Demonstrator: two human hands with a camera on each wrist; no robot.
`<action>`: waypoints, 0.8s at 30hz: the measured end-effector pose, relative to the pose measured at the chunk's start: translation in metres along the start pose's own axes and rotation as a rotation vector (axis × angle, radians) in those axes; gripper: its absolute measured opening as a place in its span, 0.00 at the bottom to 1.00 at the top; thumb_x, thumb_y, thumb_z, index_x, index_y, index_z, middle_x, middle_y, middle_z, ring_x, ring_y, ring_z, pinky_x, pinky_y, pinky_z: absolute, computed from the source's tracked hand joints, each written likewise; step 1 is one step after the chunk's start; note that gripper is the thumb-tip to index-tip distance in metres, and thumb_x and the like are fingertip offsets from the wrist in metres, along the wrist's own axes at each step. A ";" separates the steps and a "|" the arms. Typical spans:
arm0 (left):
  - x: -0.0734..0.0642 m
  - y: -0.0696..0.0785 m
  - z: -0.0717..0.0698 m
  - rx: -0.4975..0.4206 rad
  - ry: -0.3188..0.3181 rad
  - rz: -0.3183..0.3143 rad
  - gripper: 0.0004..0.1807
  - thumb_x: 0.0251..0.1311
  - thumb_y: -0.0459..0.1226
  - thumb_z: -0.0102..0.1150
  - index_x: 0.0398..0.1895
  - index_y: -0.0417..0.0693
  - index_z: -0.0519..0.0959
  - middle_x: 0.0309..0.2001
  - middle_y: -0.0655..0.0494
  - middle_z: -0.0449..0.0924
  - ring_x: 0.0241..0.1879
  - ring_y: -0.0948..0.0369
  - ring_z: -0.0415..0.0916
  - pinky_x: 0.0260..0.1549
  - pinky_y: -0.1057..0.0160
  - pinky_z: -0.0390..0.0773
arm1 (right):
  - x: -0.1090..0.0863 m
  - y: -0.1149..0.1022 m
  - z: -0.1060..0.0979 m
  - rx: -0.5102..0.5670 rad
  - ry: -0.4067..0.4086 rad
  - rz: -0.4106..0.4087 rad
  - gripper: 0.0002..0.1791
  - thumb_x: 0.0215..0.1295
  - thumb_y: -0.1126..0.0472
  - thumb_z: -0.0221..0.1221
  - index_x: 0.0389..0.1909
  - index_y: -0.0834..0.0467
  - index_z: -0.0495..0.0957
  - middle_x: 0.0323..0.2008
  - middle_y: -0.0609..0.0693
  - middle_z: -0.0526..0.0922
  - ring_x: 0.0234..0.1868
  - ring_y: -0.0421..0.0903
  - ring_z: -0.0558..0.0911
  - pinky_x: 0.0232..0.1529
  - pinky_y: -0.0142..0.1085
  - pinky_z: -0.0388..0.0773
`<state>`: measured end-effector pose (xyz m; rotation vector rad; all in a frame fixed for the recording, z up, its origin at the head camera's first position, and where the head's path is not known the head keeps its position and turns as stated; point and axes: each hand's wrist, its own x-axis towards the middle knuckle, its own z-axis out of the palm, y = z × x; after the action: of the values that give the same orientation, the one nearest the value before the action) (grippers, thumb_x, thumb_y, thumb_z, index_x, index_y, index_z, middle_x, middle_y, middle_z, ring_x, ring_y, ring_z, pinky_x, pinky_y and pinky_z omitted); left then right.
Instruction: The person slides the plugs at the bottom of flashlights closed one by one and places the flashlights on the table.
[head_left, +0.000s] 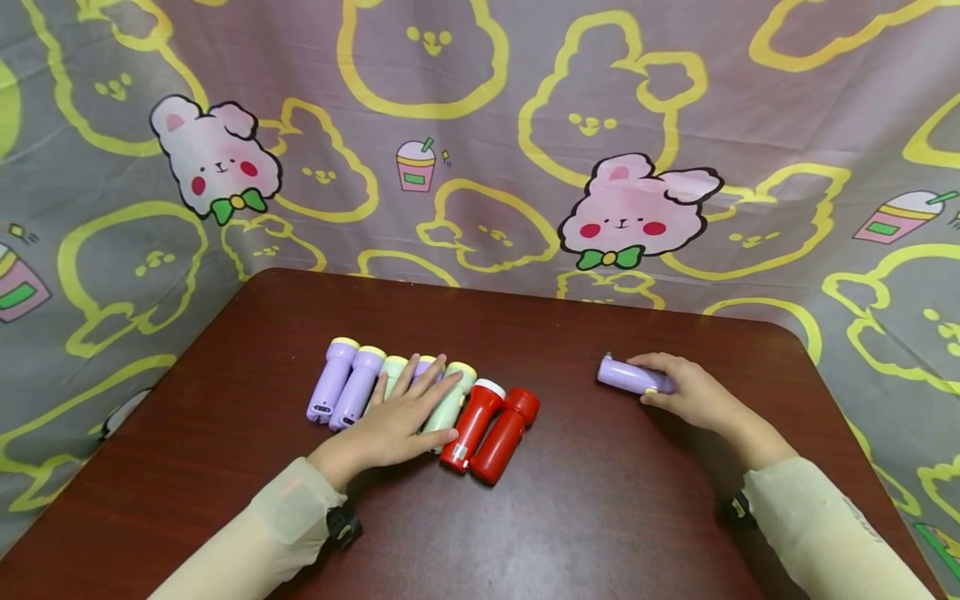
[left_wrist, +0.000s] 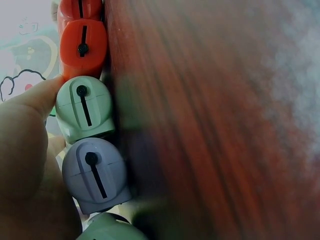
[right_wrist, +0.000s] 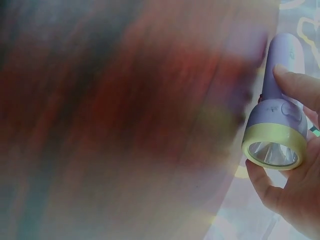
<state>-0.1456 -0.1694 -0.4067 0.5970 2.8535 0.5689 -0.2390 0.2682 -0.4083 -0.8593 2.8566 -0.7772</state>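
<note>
A row of small flashlights lies side by side on the table, left of centre in the head view. Two purple flashlights [head_left: 331,379] with yellow rims lie at its left end. Green and purple ones fill the middle, including a green flashlight [head_left: 452,406]. Two red flashlights [head_left: 502,439] end it on the right. My left hand [head_left: 397,423] rests over the middle ones with fingers spread; its thumb reaches the nearer red one. The left wrist view shows their tail ends, among them a green tail [left_wrist: 100,107]. Farther right, my right hand [head_left: 693,390] grips another purple flashlight [head_left: 626,375], thumb on its body.
The dark brown table [head_left: 600,517] has rounded far corners. A grey-pink curtain [head_left: 480,150] with yellow outlines and rabbit faces hangs behind and along the sides. A bare stretch of tabletop separates the row from the right hand. Black straps [head_left: 343,527] sit at both wrists.
</note>
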 end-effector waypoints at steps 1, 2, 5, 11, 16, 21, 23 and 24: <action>0.000 0.000 0.000 0.001 -0.003 -0.003 0.44 0.65 0.62 0.52 0.80 0.68 0.47 0.82 0.54 0.38 0.79 0.41 0.28 0.67 0.25 0.31 | 0.000 0.000 0.000 0.002 0.002 0.002 0.28 0.56 0.68 0.69 0.59 0.60 0.76 0.53 0.60 0.82 0.47 0.53 0.79 0.49 0.49 0.75; 0.000 0.000 0.000 0.000 -0.002 -0.002 0.44 0.65 0.62 0.52 0.80 0.68 0.47 0.82 0.54 0.38 0.79 0.41 0.28 0.67 0.25 0.31 | -0.001 0.000 -0.001 0.005 0.003 0.005 0.28 0.55 0.68 0.69 0.59 0.60 0.76 0.53 0.61 0.82 0.47 0.54 0.79 0.49 0.49 0.75; 0.001 0.000 0.000 -0.001 -0.001 -0.001 0.44 0.65 0.62 0.52 0.80 0.68 0.47 0.82 0.54 0.38 0.79 0.41 0.28 0.67 0.25 0.31 | -0.002 0.000 -0.001 0.010 0.011 0.008 0.28 0.55 0.67 0.70 0.59 0.59 0.76 0.53 0.61 0.82 0.47 0.54 0.79 0.48 0.50 0.75; 0.000 0.000 0.000 -0.005 -0.004 -0.005 0.44 0.64 0.62 0.52 0.80 0.68 0.47 0.82 0.55 0.38 0.80 0.42 0.28 0.67 0.25 0.30 | -0.005 -0.002 -0.003 0.019 0.028 0.003 0.29 0.55 0.66 0.71 0.59 0.58 0.77 0.53 0.59 0.82 0.47 0.53 0.79 0.48 0.47 0.75; 0.000 -0.001 0.001 -0.001 -0.002 -0.007 0.44 0.64 0.63 0.52 0.80 0.69 0.47 0.82 0.56 0.37 0.80 0.42 0.28 0.67 0.25 0.30 | -0.008 -0.005 -0.004 0.019 0.038 -0.005 0.29 0.54 0.66 0.71 0.59 0.57 0.77 0.53 0.58 0.82 0.47 0.52 0.78 0.47 0.44 0.75; 0.000 0.000 0.001 -0.005 -0.001 -0.004 0.44 0.64 0.63 0.52 0.80 0.68 0.47 0.82 0.55 0.37 0.80 0.42 0.28 0.67 0.25 0.30 | -0.011 -0.008 -0.004 0.021 0.034 -0.008 0.29 0.54 0.65 0.71 0.59 0.56 0.77 0.53 0.59 0.82 0.46 0.52 0.78 0.46 0.44 0.75; 0.000 0.000 0.001 -0.007 0.001 -0.002 0.44 0.64 0.62 0.52 0.80 0.68 0.47 0.82 0.54 0.38 0.80 0.42 0.28 0.67 0.25 0.30 | -0.013 -0.009 -0.003 0.019 0.034 -0.009 0.29 0.54 0.66 0.71 0.59 0.56 0.77 0.53 0.58 0.82 0.46 0.52 0.78 0.46 0.44 0.76; 0.000 0.000 0.001 -0.008 0.000 -0.004 0.44 0.64 0.62 0.52 0.80 0.68 0.47 0.82 0.54 0.38 0.80 0.42 0.28 0.67 0.25 0.30 | -0.013 -0.010 -0.003 0.016 0.037 -0.011 0.29 0.54 0.66 0.72 0.59 0.56 0.77 0.53 0.58 0.82 0.46 0.51 0.78 0.46 0.43 0.76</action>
<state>-0.1452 -0.1695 -0.4076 0.5905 2.8509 0.5790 -0.2236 0.2693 -0.4023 -0.8679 2.8757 -0.8247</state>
